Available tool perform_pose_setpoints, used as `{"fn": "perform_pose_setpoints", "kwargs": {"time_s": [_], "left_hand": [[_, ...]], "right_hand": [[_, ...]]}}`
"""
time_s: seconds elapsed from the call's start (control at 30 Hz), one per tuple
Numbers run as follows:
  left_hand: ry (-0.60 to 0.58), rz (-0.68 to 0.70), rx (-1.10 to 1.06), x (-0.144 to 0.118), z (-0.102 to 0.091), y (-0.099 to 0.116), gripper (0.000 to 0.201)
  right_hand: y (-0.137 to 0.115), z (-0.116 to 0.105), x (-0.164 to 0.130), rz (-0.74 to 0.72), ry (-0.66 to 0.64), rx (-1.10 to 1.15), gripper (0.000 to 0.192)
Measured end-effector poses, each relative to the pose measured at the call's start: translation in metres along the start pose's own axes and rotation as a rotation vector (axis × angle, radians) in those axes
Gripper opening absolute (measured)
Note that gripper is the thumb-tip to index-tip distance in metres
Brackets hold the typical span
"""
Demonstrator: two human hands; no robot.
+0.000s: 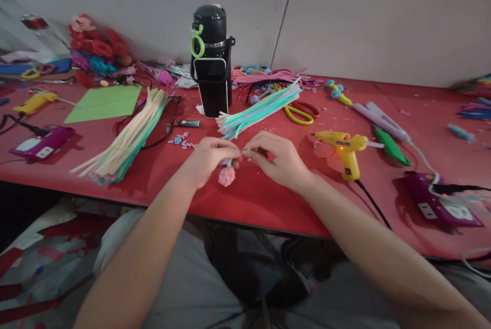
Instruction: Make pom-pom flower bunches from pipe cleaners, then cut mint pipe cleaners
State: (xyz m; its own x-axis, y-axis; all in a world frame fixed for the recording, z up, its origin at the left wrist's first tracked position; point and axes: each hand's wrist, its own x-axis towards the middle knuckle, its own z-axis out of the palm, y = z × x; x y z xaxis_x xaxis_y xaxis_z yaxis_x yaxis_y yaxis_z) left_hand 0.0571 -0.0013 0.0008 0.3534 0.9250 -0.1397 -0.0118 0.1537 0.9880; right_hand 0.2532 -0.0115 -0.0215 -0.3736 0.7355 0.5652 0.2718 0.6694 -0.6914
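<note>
We pinch a thin pipe-cleaner stem [242, 152] between both hands above the red table [253, 201]; our left hand [209, 157] and right hand [278, 157] are closed on it, fingertips almost meeting; the stem runs left-right, its pink bud [226, 176] hanging under the left fingers; beyond lies the pipe-cleaner bundle [261, 109], then the black bottle [211, 60].

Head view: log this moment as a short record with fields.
left hand: left hand pinches a thin pale-green pipe-cleaner stem
right hand: right hand pinches the same stem
hanging piece: fuzzy pink pipe-cleaner ball below the left grip
surface: red table
nearby: yellow hot-glue gun to the right; black water bottle behind; bundle of teal and pink pipe cleaners
</note>
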Motion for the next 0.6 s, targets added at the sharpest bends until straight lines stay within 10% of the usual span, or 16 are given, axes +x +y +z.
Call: {"fn": "perform_pose_setpoints", "kwargs": {"time_s": [0.13, 0.27, 0.6], "left_hand": [[0.018, -0.232, -0.323, 0.003, 0.007, -0.001, 0.013], [0.001, -0.37, -0.436, 0.001, 0.011, 0.001, 0.014], [-0.151, -0.142, -0.5, 0.009, -0.007, -0.002, 0.024]], "right_hand": [[0.004, -0.007, 0.0, -0.276, -0.001, -0.275, 0.015], [0.002, -0.01, 0.002, -0.246, -0.01, -0.253, 0.018], [-0.009, 0.007, 0.01, 0.732, 0.11, 0.851, 0.036]]}}
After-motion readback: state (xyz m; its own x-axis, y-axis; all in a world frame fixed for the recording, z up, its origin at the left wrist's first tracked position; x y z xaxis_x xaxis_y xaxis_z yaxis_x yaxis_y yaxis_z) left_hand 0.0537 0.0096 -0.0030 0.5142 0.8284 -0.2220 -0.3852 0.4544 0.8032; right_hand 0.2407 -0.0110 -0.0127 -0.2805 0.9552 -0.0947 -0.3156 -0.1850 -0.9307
